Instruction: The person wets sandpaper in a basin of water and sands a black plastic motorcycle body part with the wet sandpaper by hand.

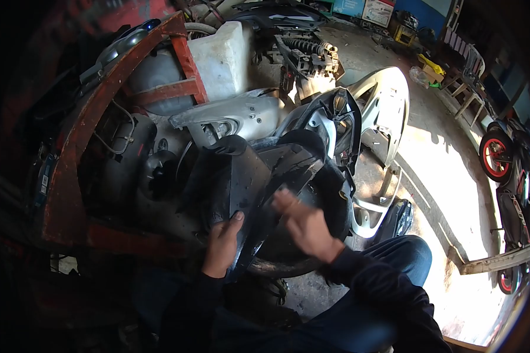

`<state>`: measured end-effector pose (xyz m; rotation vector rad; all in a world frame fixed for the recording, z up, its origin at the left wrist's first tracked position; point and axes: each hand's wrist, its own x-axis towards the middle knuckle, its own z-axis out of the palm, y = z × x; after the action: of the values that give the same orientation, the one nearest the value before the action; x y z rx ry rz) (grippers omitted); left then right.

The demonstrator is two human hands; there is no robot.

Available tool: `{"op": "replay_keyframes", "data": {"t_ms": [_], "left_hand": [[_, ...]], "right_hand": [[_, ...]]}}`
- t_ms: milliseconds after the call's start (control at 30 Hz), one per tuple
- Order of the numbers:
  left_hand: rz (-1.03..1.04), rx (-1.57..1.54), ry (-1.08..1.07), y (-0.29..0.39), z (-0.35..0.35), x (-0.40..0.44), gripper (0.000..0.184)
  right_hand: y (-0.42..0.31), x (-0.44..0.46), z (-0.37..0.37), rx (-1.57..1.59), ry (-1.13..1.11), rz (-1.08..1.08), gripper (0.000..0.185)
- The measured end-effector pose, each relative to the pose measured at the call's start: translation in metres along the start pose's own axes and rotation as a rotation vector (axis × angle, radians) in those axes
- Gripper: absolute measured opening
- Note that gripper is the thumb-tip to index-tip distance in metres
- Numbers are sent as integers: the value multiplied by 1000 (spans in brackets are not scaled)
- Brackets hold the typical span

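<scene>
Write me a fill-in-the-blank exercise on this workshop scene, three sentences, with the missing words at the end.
1. The left hand has its ____ against the dark panel, its other fingertips hidden.
2. At the far right, the upper wheel of the motorcycle has a ____ rim.
3. The brightly sunlit floor lies to the person's ____ side.

Missing words: thumb; red; right.

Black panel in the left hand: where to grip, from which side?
Likely the left edge of the black panel, near its tapering close end, from the person's left, thumb on top: the left hand fits that edge.
</scene>
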<state>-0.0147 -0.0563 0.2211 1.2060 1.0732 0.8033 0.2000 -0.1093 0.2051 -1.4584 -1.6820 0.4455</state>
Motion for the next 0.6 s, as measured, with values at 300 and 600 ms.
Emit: {"op": "replay_keyframes", "data": {"t_ms": [300, 600], "left_hand": [[24, 43, 1, -18, -5, 2, 56], [67, -9, 16, -22, -3, -2, 55]], "right_hand": [[26, 2, 13, -110, 37, -123, 38], [49, 26, 0, -18, 45, 84, 38]]}}
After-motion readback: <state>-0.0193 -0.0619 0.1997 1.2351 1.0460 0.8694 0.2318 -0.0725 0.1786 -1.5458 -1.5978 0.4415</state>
